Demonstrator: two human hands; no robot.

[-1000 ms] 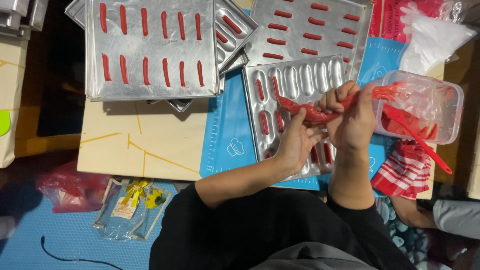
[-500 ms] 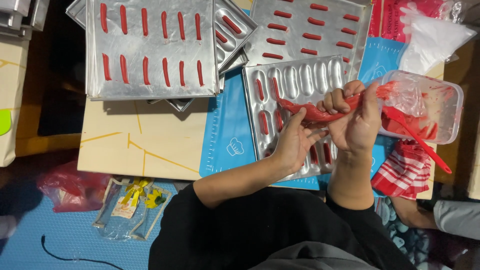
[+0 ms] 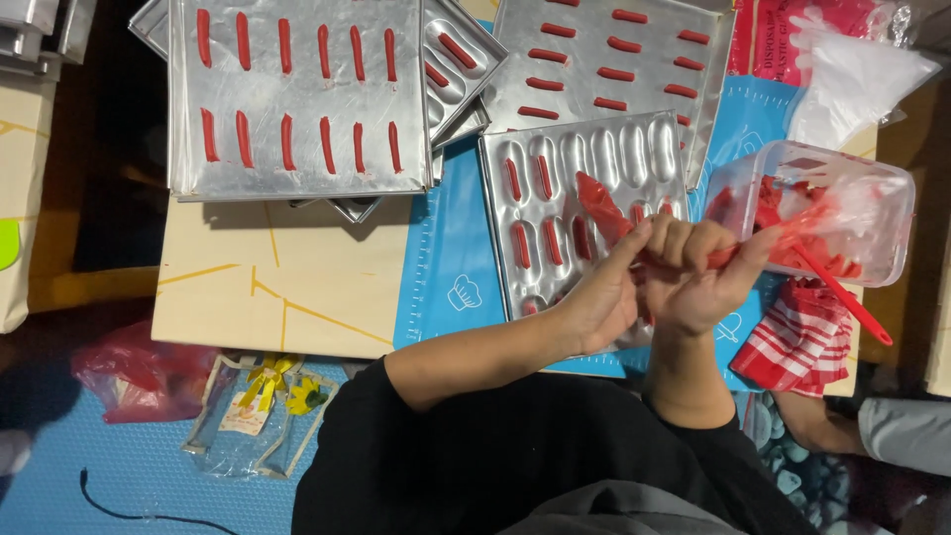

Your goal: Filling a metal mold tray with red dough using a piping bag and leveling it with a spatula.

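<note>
Squeezing away, the right hand (image 3: 708,282) is gripping the red piping bag (image 3: 619,213) with its grip clamped round the middle while the left hand (image 3: 599,297) is pinching it shut-fingered over the moulded tray (image 3: 584,213), so uneven pressure risks smearing batter across neighbouring cavities.

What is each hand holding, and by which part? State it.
Both hold the red piping bag: the left hand steadies its tapered front, the right hand has its fingers wrapped around the rear.
</note>
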